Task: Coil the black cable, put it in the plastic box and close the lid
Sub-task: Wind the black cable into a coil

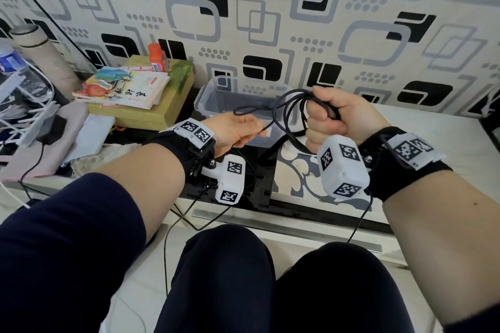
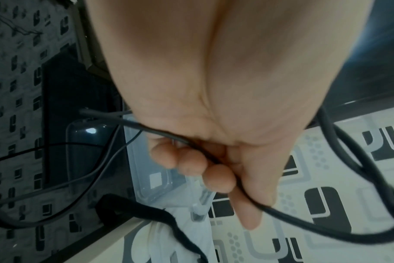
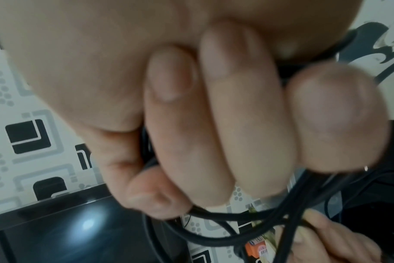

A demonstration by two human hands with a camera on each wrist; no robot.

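Right hand [image 1: 335, 116] fists black cable [image 1: 286, 116] coils; left hand [image 1: 232, 130] pinches tail; plastic box [image 1: 216, 94] open at frame centre, just beyond both.

books [image 1: 127, 88] on box, orange bottle [image 1: 157, 57] behind.

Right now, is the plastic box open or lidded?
Open: the plastic box shows a bare rim with no lid on it, and the black cable is outside it, held by both hands.

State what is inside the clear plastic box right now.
The plastic box is open and looks empty. The black cable is held above and in front of it by both hands, which hide part of its floor.
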